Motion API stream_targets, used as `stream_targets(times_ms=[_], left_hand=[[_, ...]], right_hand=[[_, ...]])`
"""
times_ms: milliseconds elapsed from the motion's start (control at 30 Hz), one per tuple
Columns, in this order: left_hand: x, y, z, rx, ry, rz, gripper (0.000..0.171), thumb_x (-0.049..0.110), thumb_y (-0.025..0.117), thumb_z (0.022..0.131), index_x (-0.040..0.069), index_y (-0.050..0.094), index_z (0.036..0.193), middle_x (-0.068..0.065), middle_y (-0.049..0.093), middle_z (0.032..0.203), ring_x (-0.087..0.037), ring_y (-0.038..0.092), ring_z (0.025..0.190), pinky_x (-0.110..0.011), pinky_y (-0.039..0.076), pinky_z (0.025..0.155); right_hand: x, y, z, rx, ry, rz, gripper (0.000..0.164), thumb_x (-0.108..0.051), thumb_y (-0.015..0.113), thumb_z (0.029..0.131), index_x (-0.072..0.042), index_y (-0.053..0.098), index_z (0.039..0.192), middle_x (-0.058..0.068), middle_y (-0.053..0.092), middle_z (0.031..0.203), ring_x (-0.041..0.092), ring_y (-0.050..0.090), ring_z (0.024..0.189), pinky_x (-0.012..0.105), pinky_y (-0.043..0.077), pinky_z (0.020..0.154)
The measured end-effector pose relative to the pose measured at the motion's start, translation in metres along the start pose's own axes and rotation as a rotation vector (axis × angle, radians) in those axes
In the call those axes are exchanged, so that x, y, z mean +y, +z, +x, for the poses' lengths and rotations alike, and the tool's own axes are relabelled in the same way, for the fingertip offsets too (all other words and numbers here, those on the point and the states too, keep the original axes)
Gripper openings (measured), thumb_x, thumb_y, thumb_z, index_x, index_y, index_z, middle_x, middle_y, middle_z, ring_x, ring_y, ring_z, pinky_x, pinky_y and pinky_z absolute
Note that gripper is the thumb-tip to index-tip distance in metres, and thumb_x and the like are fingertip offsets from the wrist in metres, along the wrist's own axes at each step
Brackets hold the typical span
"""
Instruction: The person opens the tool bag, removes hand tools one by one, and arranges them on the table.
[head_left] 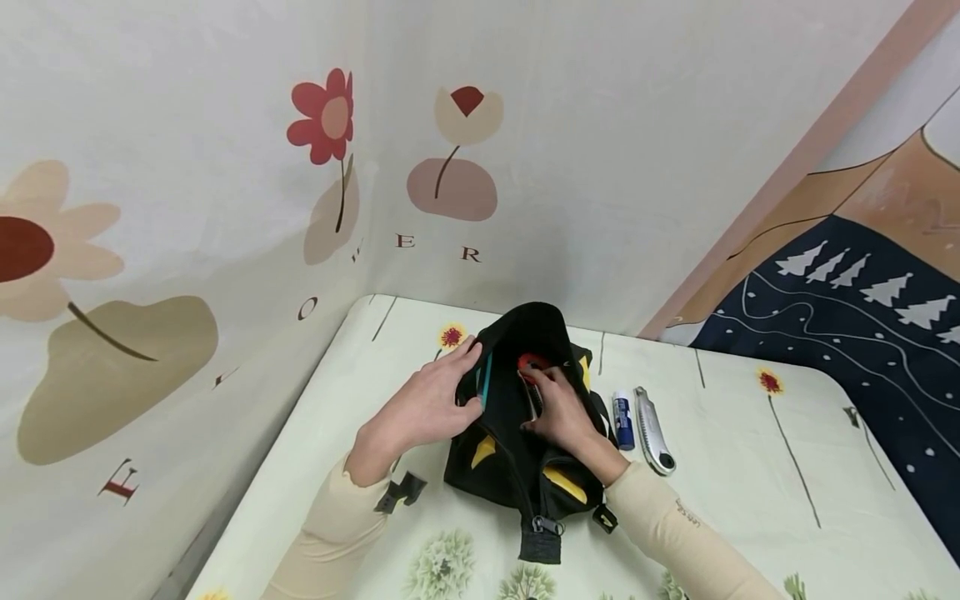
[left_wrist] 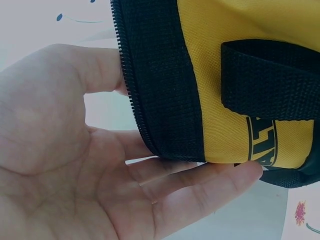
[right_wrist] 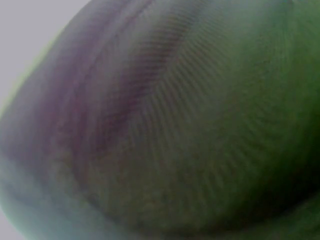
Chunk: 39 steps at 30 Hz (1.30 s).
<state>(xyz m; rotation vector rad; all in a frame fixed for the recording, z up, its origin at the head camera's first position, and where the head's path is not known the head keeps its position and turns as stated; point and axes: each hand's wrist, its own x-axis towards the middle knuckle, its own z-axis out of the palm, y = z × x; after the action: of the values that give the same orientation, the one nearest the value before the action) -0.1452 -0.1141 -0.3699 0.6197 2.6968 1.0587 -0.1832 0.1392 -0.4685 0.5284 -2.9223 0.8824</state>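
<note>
A black-and-yellow zippered tool bag (head_left: 480, 479) stands gaping on the table. My left hand (head_left: 427, 400) holds its left rim, the thumb on the inner side and the fingers along the outside. The left wrist view shows that hand (left_wrist: 100, 150) at the bag's zipper edge (left_wrist: 132, 90), beside yellow fabric and a black strap loop. My right hand (head_left: 558, 412) reaches into the opening and grips a red object (head_left: 531, 363) with a silvery part; its kind is mostly hidden. Blurred ribbed fabric (right_wrist: 160, 120) fills the right wrist view. A teal strip (head_left: 486, 382) shows inside the bag.
Right of the bag lie a blue-and-white glue stick (head_left: 623, 421) and a silver utility knife (head_left: 652, 432). The flower-patterned table (head_left: 735, 467) meets decorated walls (head_left: 600, 167) at the back and left. A zipper end (head_left: 542, 542) hangs toward the front.
</note>
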Motion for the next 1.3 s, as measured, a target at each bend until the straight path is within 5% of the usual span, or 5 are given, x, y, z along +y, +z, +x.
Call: stream_targets(times_ms=[100, 467, 633, 833, 1300], left_hand=[[0.0, -0.0002, -0.0005, 0.005, 0.002, -0.001, 0.077, 0.015, 0.063, 0.103, 0.001, 0.032, 0.173, -0.015, 0.023, 0.183, -0.037, 0.066, 0.124, -0.036, 0.043, 0.072], [0.0005, -0.0017, -0.0009, 0.0, -0.003, -0.01, 0.078, 0.014, 0.063, 0.103, 0.002, 0.032, 0.174, -0.013, 0.022, 0.184, -0.021, 0.061, 0.079, -0.035, 0.04, 0.068], [0.0004, -0.0016, -0.0015, 0.002, 0.0, 0.001, 0.077, 0.014, 0.063, 0.103, 0.001, 0.033, 0.173, -0.014, 0.023, 0.183, -0.025, 0.065, 0.092, -0.035, 0.04, 0.067], [0.0002, -0.0016, -0.0019, -0.004, 0.001, -0.014, 0.078, 0.014, 0.063, 0.103, 0.001, 0.032, 0.174, -0.013, 0.022, 0.184, -0.012, 0.041, 0.052, -0.032, 0.039, 0.063], [-0.0003, -0.0021, -0.0033, -0.003, 0.0, -0.008, 0.077, 0.014, 0.063, 0.104, 0.001, 0.032, 0.173, -0.014, 0.023, 0.183, -0.011, 0.043, 0.053, -0.033, 0.041, 0.064]], right_hand=[[-0.0007, -0.0007, 0.0008, 0.003, 0.053, 0.022, 0.088, 0.003, 0.099, 0.072, 0.0, 0.063, 0.153, 0.03, 0.062, 0.138, 0.044, 0.066, 0.109, 0.058, 0.057, 0.088], [-0.0034, -0.004, -0.0013, 0.04, 0.142, 0.11, 0.085, 0.009, 0.094, 0.069, -0.002, 0.066, 0.149, 0.028, 0.071, 0.134, 0.044, 0.074, 0.108, 0.058, 0.061, 0.09], [-0.0043, -0.0041, -0.0023, 0.04, 0.131, 0.113, 0.079, 0.009, 0.094, 0.069, -0.001, 0.07, 0.144, 0.025, 0.076, 0.124, 0.042, 0.074, 0.107, 0.058, 0.06, 0.089], [-0.0045, -0.0052, -0.0029, 0.029, 0.158, 0.117, 0.077, 0.008, 0.093, 0.071, -0.003, 0.071, 0.144, 0.026, 0.077, 0.126, 0.043, 0.074, 0.114, 0.058, 0.061, 0.09], [0.0001, -0.002, -0.0032, 0.029, 0.205, 0.204, 0.054, 0.004, 0.091, 0.075, -0.007, 0.081, 0.127, 0.017, 0.081, 0.123, 0.04, 0.074, 0.117, 0.057, 0.058, 0.098]])
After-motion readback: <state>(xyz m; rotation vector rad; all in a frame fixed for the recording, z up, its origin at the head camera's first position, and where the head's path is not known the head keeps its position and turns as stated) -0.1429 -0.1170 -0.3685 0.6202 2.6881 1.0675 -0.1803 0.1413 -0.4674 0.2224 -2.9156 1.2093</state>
